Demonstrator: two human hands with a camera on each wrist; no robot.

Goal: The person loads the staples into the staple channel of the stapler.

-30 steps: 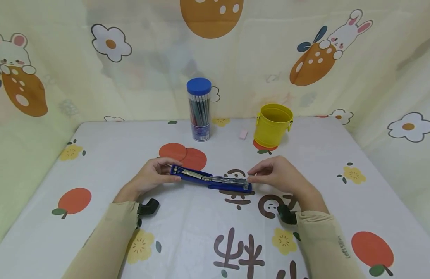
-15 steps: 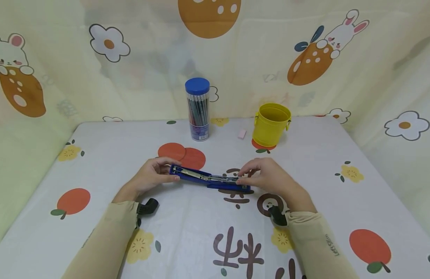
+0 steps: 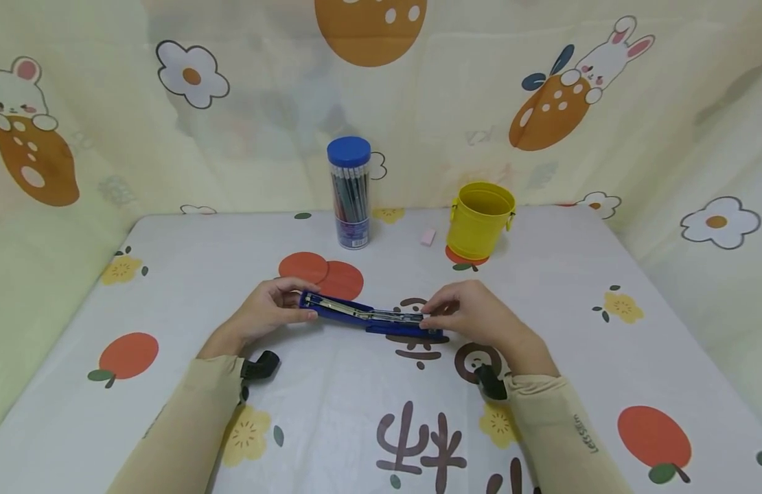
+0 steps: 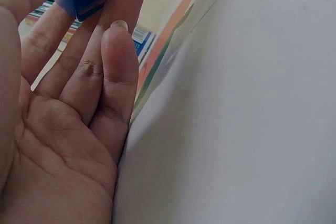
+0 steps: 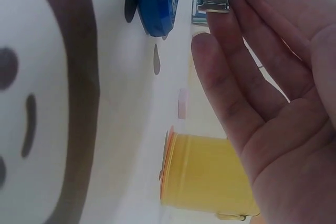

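Pinching, left hand [image 3: 263, 311] on one end of long, opened-out blue stapler [image 3: 342, 315], right hand [image 3: 476, 310] on its silver metal rail [image 3: 395, 317]; stapler between hands, over white printed tablecloth [image 3: 331, 412], before round yellow bucket [image 3: 478, 230]

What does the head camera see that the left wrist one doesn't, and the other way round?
Only the head view: the right hand, the yellow bucket and the small pink block.

Only the left wrist view: the creased palm, close up.

Both: the left hand, the blue stapler (just one end in the wrist view) and the pencil tub, there partly hidden behind the fingers.
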